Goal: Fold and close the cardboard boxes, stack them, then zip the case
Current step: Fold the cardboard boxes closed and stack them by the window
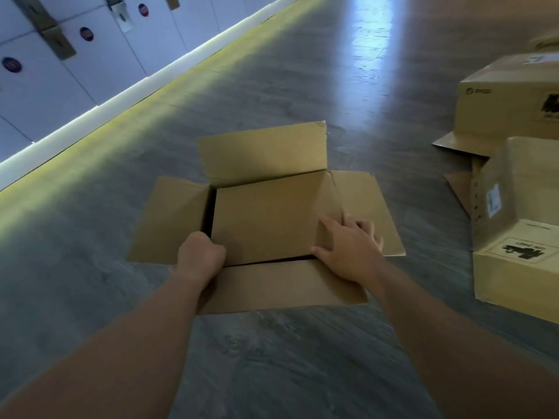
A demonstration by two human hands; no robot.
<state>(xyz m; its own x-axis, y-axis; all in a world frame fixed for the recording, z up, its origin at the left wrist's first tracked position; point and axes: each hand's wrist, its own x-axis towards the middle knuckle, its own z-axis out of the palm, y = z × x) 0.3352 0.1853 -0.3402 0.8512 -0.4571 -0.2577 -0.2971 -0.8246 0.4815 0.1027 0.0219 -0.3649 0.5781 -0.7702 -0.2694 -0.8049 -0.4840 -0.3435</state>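
A brown cardboard box (pixel 263 219) sits on the grey floor in front of me. One flap lies folded down flat over its opening; the far, left, right and near flaps stand open. My left hand (pixel 201 257) curls its fingers over the near-left corner of the folded flap and grips its edge. Spread flat, my right hand (pixel 348 249) presses on the right side of that flap, near the fold of the right flap. No case is in view.
Two more cardboard boxes stand at the right: a nearer one (pixel 520 225) with a printed label and a farther one (pixel 508 98), with loose flaps on the floor. White lockers (pixel 60 55) line the wall at the upper left.
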